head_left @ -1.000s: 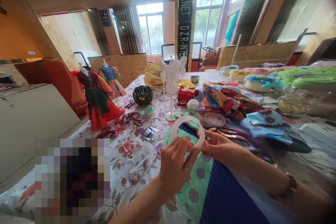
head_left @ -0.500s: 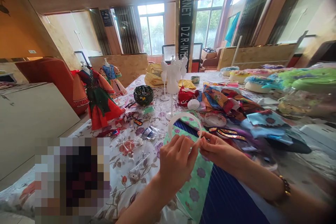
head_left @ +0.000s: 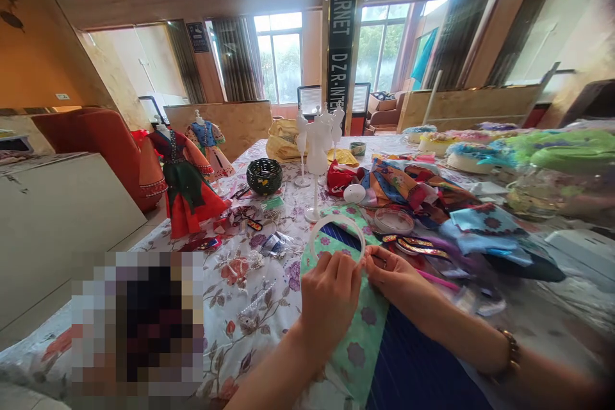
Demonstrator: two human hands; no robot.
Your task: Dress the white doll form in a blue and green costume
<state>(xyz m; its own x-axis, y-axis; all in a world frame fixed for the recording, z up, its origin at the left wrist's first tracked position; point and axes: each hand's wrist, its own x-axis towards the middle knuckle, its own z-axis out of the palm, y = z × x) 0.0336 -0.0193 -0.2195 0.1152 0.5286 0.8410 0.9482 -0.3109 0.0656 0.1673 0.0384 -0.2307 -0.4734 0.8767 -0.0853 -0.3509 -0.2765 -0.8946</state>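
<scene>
My left hand [head_left: 330, 298] and my right hand [head_left: 393, 275] meet over the table, both pinched on a white band [head_left: 335, 226] bent into a standing loop. The loop rises just beyond my fingertips, its two ends held between them. Under my hands lies a blue striped cloth [head_left: 413, 359] with a green flowered border [head_left: 358, 346]. A bracelet sits on my right wrist [head_left: 509, 346].
White mini mannequin stands [head_left: 317, 154] rise behind the loop. Doll dresses [head_left: 185, 182], a dark woven bowl [head_left: 264, 175], beads and trims lie left. Colourful fabric scraps [head_left: 423, 195] and a round clear lid [head_left: 394, 221] lie right. A floral tablecloth [head_left: 230, 327] covers the table.
My hands have drawn closer together and slightly lower, narrowing the white loop. The view has tilted a little.
</scene>
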